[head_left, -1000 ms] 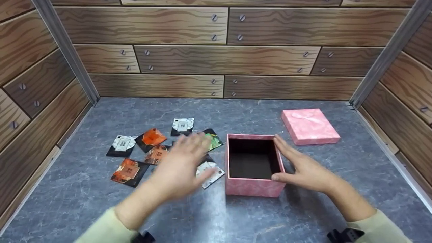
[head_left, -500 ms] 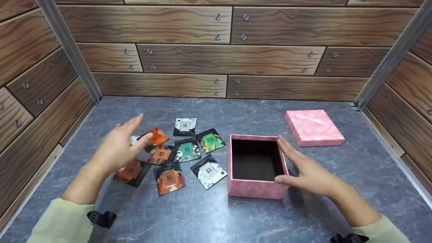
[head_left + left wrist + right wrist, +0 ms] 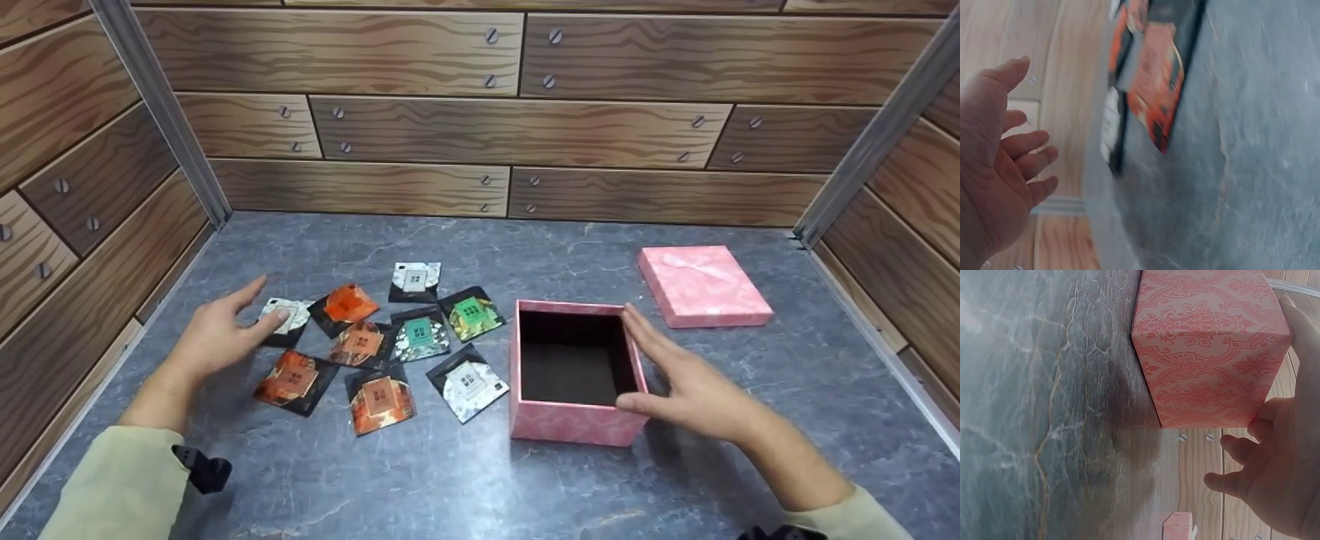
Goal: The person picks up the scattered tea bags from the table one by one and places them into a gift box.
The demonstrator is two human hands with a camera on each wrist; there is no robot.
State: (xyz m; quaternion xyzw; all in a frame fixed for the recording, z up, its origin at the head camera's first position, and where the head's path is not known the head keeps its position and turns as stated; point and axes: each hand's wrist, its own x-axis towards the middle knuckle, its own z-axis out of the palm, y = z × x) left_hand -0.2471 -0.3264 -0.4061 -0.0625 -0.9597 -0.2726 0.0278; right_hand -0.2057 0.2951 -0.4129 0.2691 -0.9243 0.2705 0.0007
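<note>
My left hand (image 3: pixel 214 337) hovers at the left with fingers spread and thumb extended, holding nothing. Its thumb overlaps a white-and-black square packet (image 3: pixel 295 322) in the head view. In the left wrist view the palm and loosely bent fingers show beside the packets. An uncovered pink patterned box (image 3: pixel 574 424) with a dark, bare inside stands right of centre. My right hand (image 3: pixel 690 390) rests along the box's right wall, its fingers on the rim and its thumb at the near right corner. The right wrist view shows fingertips touching the box's upper edge.
Several flat packets lie spread left of the box: an orange one (image 3: pixel 351 304), a green one (image 3: pixel 472 311), a teal one (image 3: pixel 420 334) and a white one (image 3: pixel 466 381) nearest the box. The pink lid (image 3: pixel 705 285) lies behind right. Wood-patterned walls (image 3: pixel 420 135) enclose the table.
My left hand has swung left from over the packets near the box to the far-left packet, uncovering those in the middle. My right hand has stayed on the box.
</note>
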